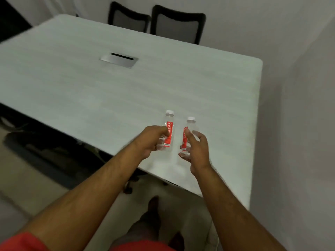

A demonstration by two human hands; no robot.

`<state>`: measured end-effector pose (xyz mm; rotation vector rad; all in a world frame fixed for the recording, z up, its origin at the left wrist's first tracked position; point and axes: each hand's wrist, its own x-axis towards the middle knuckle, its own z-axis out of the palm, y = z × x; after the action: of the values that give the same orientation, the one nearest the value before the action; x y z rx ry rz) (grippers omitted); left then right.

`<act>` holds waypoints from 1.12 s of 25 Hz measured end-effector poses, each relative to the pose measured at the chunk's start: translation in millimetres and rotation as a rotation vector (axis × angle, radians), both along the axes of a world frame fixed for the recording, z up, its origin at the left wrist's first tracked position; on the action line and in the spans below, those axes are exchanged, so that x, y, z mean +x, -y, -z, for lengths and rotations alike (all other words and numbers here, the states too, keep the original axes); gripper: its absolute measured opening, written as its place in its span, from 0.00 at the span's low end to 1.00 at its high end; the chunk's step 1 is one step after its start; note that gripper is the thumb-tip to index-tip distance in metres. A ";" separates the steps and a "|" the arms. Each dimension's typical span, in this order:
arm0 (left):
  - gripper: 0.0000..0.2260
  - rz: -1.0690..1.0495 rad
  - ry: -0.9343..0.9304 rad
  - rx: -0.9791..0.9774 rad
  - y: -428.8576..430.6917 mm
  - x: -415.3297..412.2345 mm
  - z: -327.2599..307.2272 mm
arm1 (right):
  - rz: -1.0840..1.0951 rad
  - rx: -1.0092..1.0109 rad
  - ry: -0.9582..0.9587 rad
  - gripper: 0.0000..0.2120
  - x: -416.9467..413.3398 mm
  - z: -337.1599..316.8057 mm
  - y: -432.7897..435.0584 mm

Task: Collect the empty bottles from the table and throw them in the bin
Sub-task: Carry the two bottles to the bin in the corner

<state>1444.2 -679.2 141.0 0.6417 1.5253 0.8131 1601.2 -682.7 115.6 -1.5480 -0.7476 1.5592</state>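
Two clear, empty plastic bottles with white caps and red labels are over the near right corner of the white table [108,91]. My left hand [150,140] is wrapped around the lower half of the left bottle [169,124]. My right hand [196,151] is curled around the right bottle [190,125], thumb across its label and fingers behind it. Both bottles are upright, slightly tilted. I cannot tell whether their bases still touch the tabletop. No bin is in view.
A metal cable hatch [118,59] is set into the table's middle. Two black chairs [178,24] stand at the far side, and a dark chair [36,151] sits under the left edge. A pale wall [299,124] runs close on the right. My feet [154,211] are on the floor below.
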 end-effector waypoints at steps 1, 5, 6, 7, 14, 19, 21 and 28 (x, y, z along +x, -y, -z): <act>0.16 -0.072 -0.007 0.041 17.3 -21.2 -12.8 | -0.037 0.018 0.004 0.23 -22.7 -8.2 6.3; 0.06 -0.317 -0.068 0.177 70.4 -103.6 -51.9 | -0.205 0.106 -0.043 0.19 -115.6 -34.4 24.7; 0.04 -0.382 -0.077 0.205 82.5 -127.6 -58.5 | -0.254 0.129 -0.052 0.19 -141.9 -41.5 28.2; 0.03 -0.444 -0.092 0.229 94.7 -153.6 -63.9 | -0.303 0.147 -0.068 0.18 -170.7 -48.2 31.2; 0.05 -0.663 -0.204 0.347 138.4 -354.3 -95.6 | -0.521 0.315 -0.098 0.16 -382.9 -78.8 42.3; 0.04 -0.810 -0.229 0.404 170.8 -515.5 -111.5 | -0.624 0.358 -0.162 0.13 -552.6 -92.7 55.5; 0.05 -0.830 -0.229 0.404 183.0 -560.4 -115.2 | -0.666 0.355 -0.172 0.16 -603.8 -96.7 63.4; 0.12 -0.959 -0.255 0.435 205.2 -708.2 -115.0 | -0.909 0.389 -0.278 0.12 -780.8 -107.1 76.3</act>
<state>736.0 -884.5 256.0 0.2890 1.9136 1.8792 820.4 -758.9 222.6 -0.6813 -1.6069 2.0232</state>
